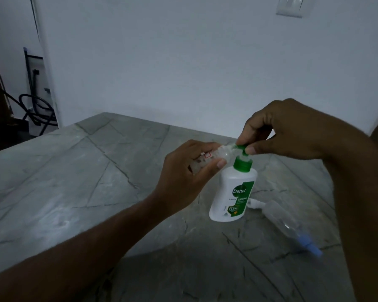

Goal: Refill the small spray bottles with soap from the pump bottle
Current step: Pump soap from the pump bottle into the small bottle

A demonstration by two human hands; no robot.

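Left grip point(190, 168): curled round a small clear spray bottle point(63, 156)... held tilted, nearly on its side, open mouth turned toward the pump spout.
Small clear spray bottle point(207, 155): clear plastic with a red-marked label, cap off; mouth met the green spout tip, just below the right fingers.
Right grip point(279, 131): narrow, fingertips point(241, 140) and thumb pinching the green pump head point(240, 147) from above.
Pump bottle point(232, 192): white body, green collar and pump, green "Dettol" label; stood upright on the counter directly beneath the right grip and just right of the left grip.
Second spray bottle point(290, 223): clear, with a blue nozzle end; lay on its side on the counter, below the right forearm and well apart from both grips.
White piece point(256, 204): small, lay on the counter just behind the pump bottle's base, beside the second bottle's near end; too blurred to tell what it was.
Counter point(74, 192): grey stone with dark veins, stretched under both forearms.
Wall point(183, 62): plain white, beyond the grips, with a switch plate point(290, 6) high above the right grip.
Far left of the left grip: dark cables and a metal frame point(34, 101) past the counter's edge.
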